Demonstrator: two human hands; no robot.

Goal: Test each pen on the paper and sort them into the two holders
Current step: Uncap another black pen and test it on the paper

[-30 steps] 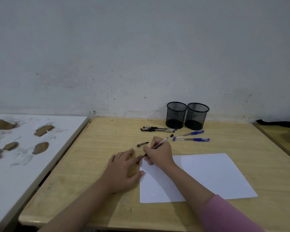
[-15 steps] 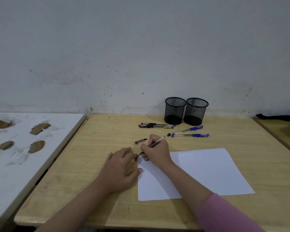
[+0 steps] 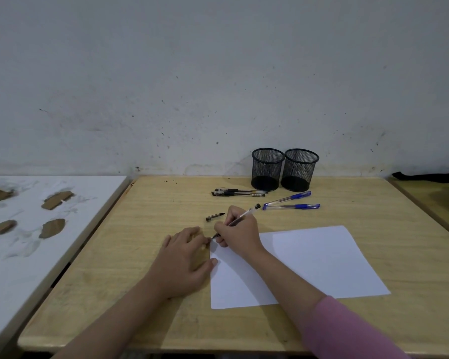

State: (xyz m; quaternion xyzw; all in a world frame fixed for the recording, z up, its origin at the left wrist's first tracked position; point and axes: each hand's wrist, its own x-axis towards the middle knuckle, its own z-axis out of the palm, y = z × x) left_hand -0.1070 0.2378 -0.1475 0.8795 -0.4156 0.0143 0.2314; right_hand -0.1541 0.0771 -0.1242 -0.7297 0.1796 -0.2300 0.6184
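My right hand [image 3: 237,233] grips a black pen [image 3: 246,213] with its tip at the top left corner of the white paper [image 3: 314,263]. My left hand [image 3: 186,260] lies flat on the table at the paper's left edge, thumb on the sheet. The pen's black cap [image 3: 215,216] lies just beyond my hands. Two black pens [image 3: 237,193] lie side by side further back. Two blue pens [image 3: 290,203] lie to their right. Two black mesh holders, the left holder [image 3: 267,169] and the right holder [image 3: 300,170], stand by the wall, both empty as far as I can see.
The wooden table [image 3: 140,255] ends at its front edge near me. A white surface [image 3: 24,229] with brown patches adjoins it on the left. Another table [image 3: 436,195] with a dark item stands at the right. The wall is close behind the holders.
The view has shifted a little; my hands and the pen stay at the paper's top left corner, with the pen tip moving only slightly.
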